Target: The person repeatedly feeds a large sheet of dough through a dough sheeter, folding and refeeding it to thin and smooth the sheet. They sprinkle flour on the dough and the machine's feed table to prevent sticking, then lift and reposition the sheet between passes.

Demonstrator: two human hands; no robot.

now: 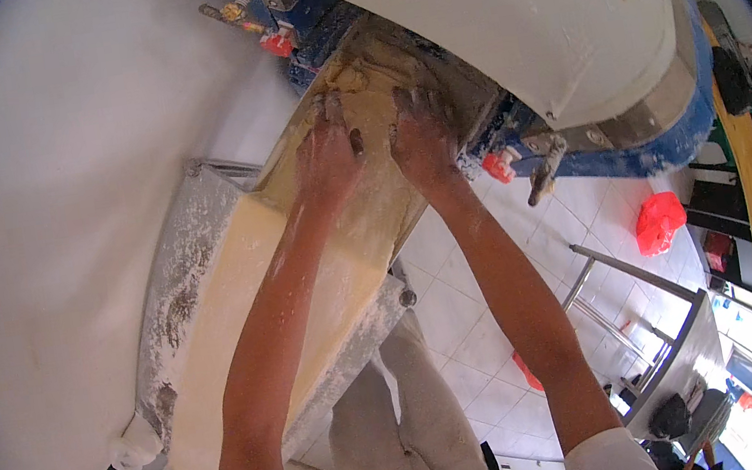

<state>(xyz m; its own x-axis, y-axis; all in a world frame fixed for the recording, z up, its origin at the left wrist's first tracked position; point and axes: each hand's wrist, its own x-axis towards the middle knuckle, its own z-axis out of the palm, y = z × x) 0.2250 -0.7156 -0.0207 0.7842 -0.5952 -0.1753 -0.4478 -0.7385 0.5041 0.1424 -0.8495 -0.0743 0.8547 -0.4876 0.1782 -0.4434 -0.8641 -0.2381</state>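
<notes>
A long pale yellow dough sheet (342, 264) drapes over a floury metal chute and runs up into a machine (498, 6) with a cream cover and blue frame, which looks like a dough sheeter. My left hand (327, 157) lies on the upper stretch of dough, fingers pointing toward the machine's opening. Beside it, my right hand (425, 140) rests at the dough's right edge, its fingers also stretched forward. Both hands look floury and apart from each other. Crumpled dough (352, 75) sits just beyond my fingertips. The rollers are hidden under the cover.
Red-based levers (501, 164) flank the opening. A floury grey tray side (177, 292) borders the dough on the left, against a white wall. To the right are a metal-framed table (672, 357), a red plastic bag (661, 222) on the tiled floor, and cluttered shelves.
</notes>
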